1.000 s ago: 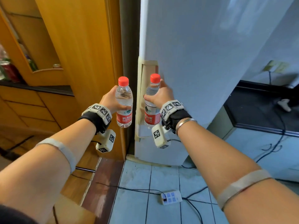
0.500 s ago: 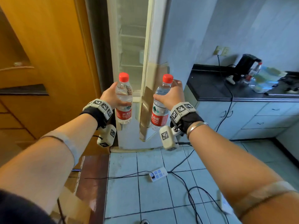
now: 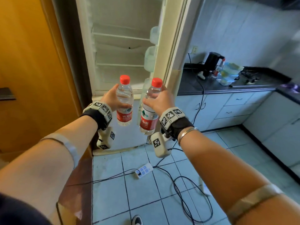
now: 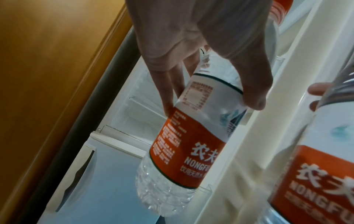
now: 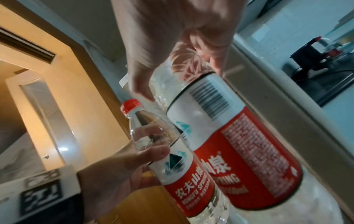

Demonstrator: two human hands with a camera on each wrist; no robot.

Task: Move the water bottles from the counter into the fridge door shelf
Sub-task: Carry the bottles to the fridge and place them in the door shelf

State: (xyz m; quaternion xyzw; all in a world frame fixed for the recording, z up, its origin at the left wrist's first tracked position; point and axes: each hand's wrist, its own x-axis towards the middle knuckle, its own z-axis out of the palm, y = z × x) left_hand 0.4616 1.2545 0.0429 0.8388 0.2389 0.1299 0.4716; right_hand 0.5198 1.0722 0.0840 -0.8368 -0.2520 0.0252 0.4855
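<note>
Both arms reach forward, left grip and right grip each with fingers curled closed.

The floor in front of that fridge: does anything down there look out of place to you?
Yes. A white power strip lies loose on the floor tiles, with black cables looping across the walkway in front of the open fridge. That looks like a trip risk. Both water bottles look upright, capped and unspilled.
</note>
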